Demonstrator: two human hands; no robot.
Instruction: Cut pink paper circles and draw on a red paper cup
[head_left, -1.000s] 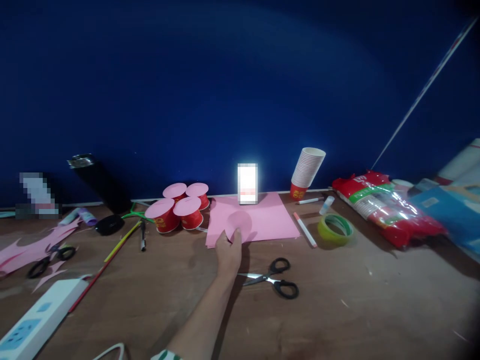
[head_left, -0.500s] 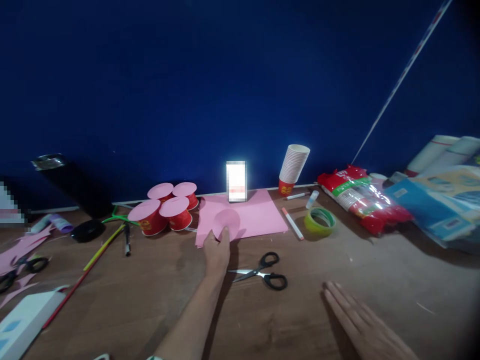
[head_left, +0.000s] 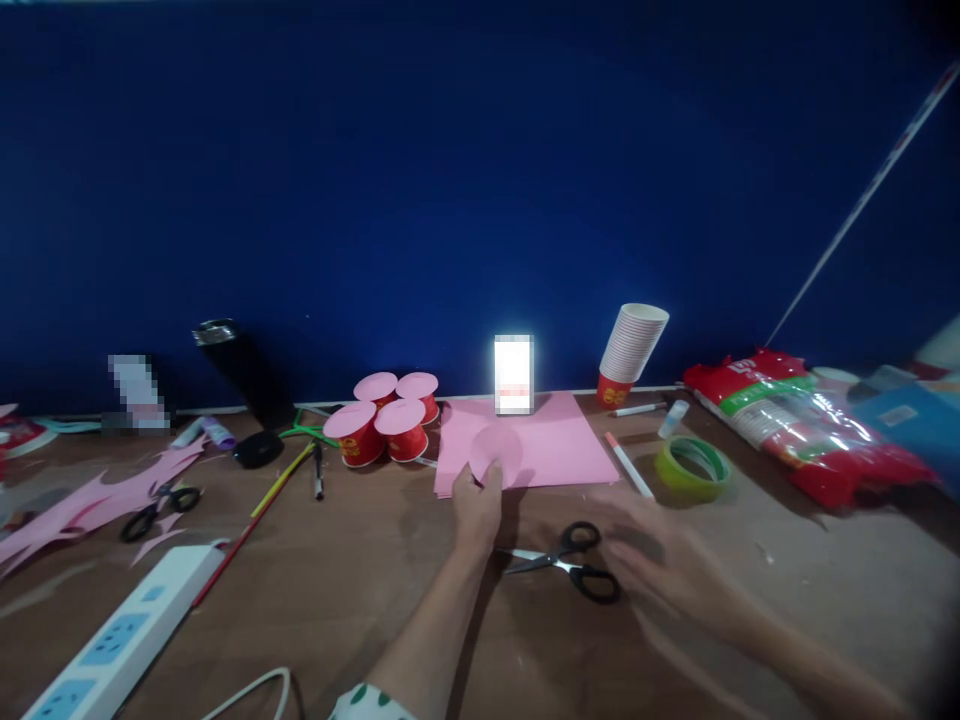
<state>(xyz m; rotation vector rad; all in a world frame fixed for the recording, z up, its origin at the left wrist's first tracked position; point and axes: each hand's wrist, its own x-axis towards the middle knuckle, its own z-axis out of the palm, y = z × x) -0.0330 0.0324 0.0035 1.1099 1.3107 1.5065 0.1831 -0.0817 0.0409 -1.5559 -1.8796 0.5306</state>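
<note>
Dark blue wall [head_left: 450, 180] backs a brown worktop [head_left: 375, 640], with pink sheets [head_left: 566, 445] lying toward the wall. Beyond the left hand [head_left: 480, 478], over the near part of the sheets, is a pink disc [head_left: 498, 447], its near edge pinched between thumb and fingers; being round, it has no long axis. Nearer to the right hand [head_left: 660, 555] lie the scissors [head_left: 559, 561], slightly parted, blades leftward and handles rightward, so the loops face that hand while the tips come close beside the left wrist. Blur softens the right hand: its fingers look spread and nothing shows in its grasp, but whether it touches a loop cannot be told. Space between the hands is taken up by the scissors; beyond the right hand, the marker [head_left: 630, 467] and tape [head_left: 691, 470] bound the far side, while four lidded cups [head_left: 391, 418] sit just left of the sheets' left edge.
</note>
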